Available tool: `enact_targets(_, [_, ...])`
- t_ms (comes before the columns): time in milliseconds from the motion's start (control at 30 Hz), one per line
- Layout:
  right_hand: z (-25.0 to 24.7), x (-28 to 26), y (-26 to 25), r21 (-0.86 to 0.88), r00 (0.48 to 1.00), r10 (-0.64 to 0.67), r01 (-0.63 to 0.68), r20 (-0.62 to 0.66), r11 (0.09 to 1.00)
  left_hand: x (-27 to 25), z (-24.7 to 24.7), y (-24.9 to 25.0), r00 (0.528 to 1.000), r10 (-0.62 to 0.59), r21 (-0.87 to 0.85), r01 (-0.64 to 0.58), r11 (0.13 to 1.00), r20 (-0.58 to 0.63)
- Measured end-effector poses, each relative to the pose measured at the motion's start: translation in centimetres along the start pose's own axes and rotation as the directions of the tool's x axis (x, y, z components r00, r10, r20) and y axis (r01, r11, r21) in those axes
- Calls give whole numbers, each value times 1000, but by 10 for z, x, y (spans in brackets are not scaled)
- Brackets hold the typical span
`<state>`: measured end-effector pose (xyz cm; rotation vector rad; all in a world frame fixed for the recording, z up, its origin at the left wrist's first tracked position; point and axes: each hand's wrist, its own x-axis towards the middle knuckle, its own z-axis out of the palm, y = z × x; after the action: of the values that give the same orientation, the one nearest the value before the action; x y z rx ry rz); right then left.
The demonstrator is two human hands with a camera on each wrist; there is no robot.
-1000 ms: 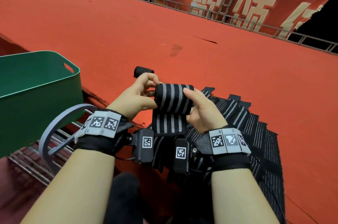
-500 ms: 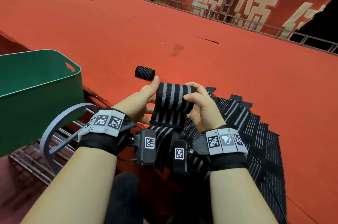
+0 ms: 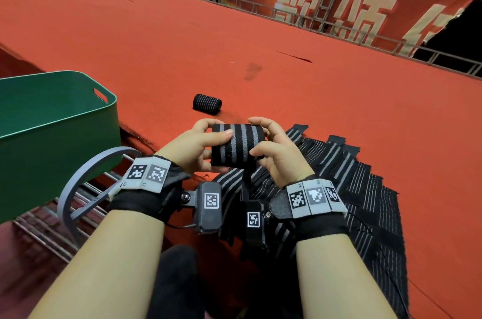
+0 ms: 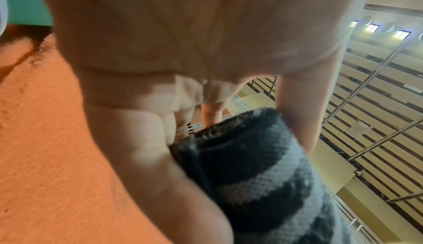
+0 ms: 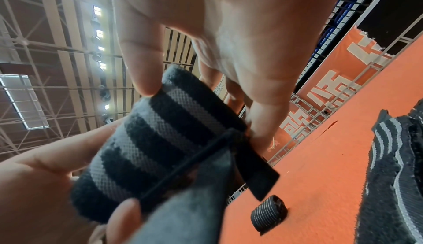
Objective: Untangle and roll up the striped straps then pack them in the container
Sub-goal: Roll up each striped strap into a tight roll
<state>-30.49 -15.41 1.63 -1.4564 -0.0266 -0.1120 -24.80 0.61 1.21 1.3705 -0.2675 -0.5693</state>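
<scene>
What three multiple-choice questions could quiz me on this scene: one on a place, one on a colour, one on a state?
1. Where does the finished rolled strap lie?
A. In the container
B. On the red floor beyond the hands
C. On the strap pile

2. What colour is the container?
A. Green
B. Blue
C. White

3. How is the strap roll being worked held?
A. By the left hand alone
B. Lying loose
C. By both hands

Answers: 1 B, it sits alone on the floor; 2 A, its walls are green; 3 C, the right hand grips it too.
</scene>
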Motion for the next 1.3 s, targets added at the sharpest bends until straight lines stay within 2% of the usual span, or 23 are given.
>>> enact_targets(333, [0, 3, 1, 41, 1000, -4, 4, 1, 999, 0, -6, 0, 999, 53, -12, -53, 999, 2])
enact_targets(433, [-4, 6, 2, 72, 999, 45, -43, -25, 997, 1, -11, 0, 996, 88, 10, -88, 996, 13])
enact_targets(533, [-3, 12, 5, -18, 991, 125, -126, -46, 992, 3, -17, -1, 994, 105, 46, -107, 993, 24])
enact_targets(633, [3, 23, 7, -104, 984, 177, -177, -10, 979, 7, -25, -1, 994, 108, 79, -108, 991, 11])
enact_targets(733, [9, 39, 3, -65, 975, 217, -214, 50, 975, 15, -36, 4, 994, 103, 63, -102, 993, -20])
enact_targets(867, [15, 74, 2, -56, 960, 244, -239, 136, 969, 39, -55, 15, 995, 67, 26, -65, 998, -74])
enact_targets(1067, [22, 148, 28, -93, 961, 272, -267, 53, 959, 104, -82, 25, 977, -20, 52, 32, 998, -210])
enact_targets(1233, [18, 206, 68, -142, 945, 326, -327, -26, 934, 159, -99, 17, 952, -117, 172, 170, 970, -285])
enact_targets(1300, [17, 225, 82, -131, 933, 354, -359, -63, 924, 178, -103, 15, 945, -127, 286, 217, 933, -302])
